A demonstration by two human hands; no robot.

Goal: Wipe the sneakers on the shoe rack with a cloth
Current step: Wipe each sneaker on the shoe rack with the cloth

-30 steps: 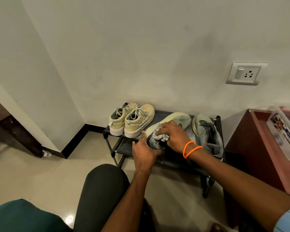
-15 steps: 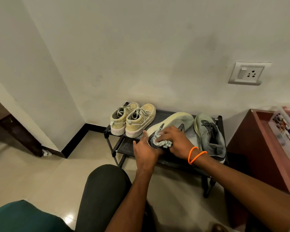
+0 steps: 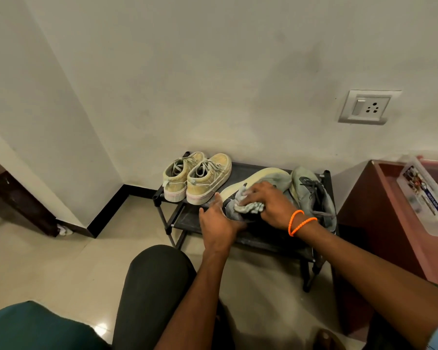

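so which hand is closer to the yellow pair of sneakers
Left. The left hand sits just right of the yellow sneakers, its thumb near the closest sole. The right hand is farther right, pressing the cloth onto the grey sneaker.

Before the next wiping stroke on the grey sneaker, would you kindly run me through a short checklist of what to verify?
1. Cloth in the right hand: ok, the fingers press it onto the shoe.
2. Grey sneaker steadied: ok, the left hand holds its near end; it lies tilted on its side, pale sole towards the beige pair.
3. Support: ok, the sneaker rests on the shoe rack top shelf.
4. Room to stroke: ok towards the toe; the second grey sneaker lies very close on the right.
5. Beige pair out of the way: ok, standing upright at the left end.
6. Dirt left under the cloth: cannot tell, hidden.
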